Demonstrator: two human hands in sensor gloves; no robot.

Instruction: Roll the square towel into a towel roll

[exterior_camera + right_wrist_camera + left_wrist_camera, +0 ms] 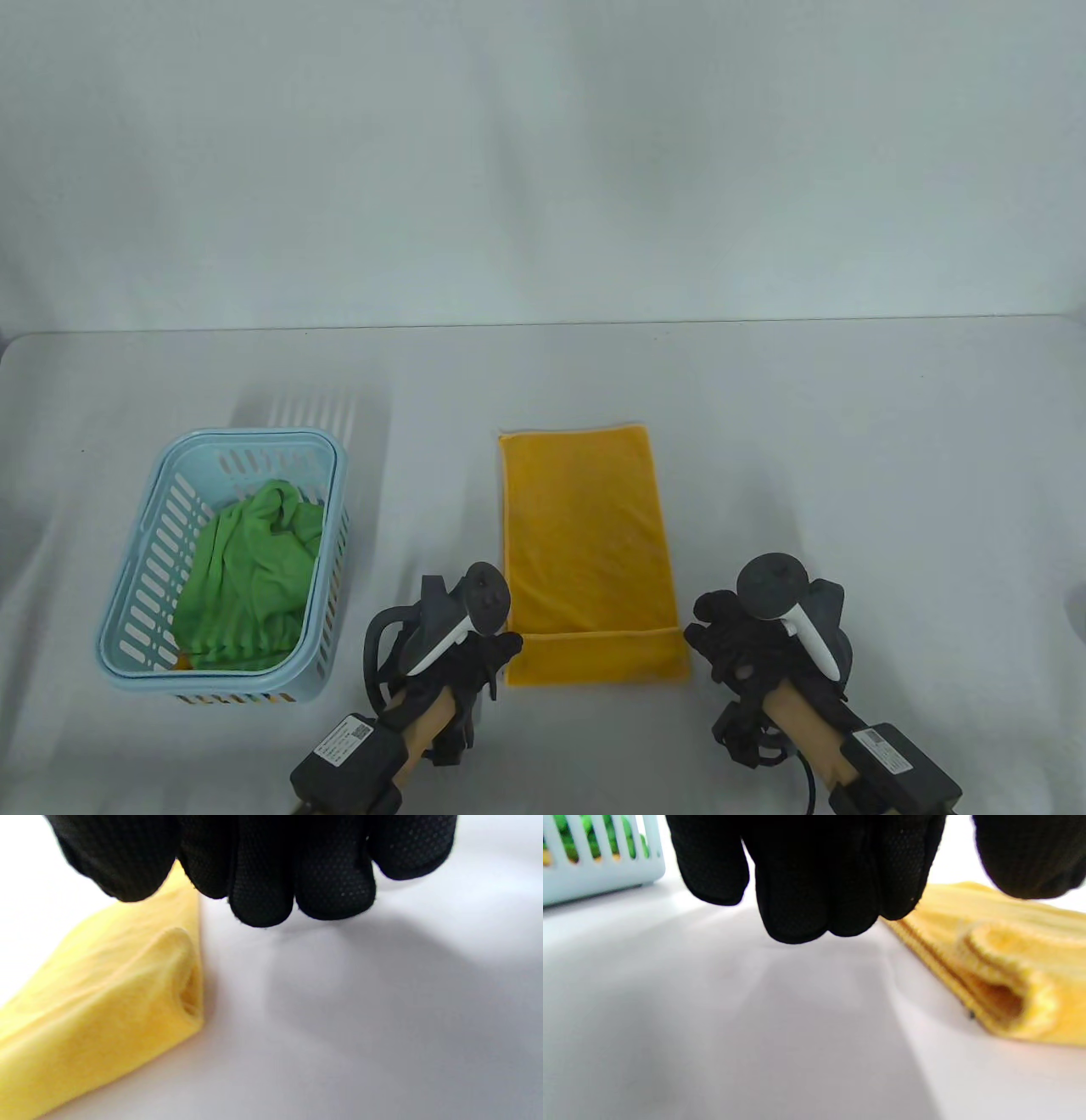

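Yellow towel [590, 543] lies flat on the counter [848, 475], folded to a strip, with its near end turned over once into a low flat fold: roll just started, by my read. Left hand [484, 654] sits at the fold's left corner, right hand [730, 637] just off its right corner; fingers [797, 899] of both hang loosely curled, pinching nothing. Next: pinch both ends of the fold evenly and turn it away, keeping it tight and square. Blue basket [136, 645] with green cloth [246, 586] sits well to the left.

Black dotted-grip gloves on left hand [475, 658] and right hand [734, 645], grey-white trackers, black wrist boxes.
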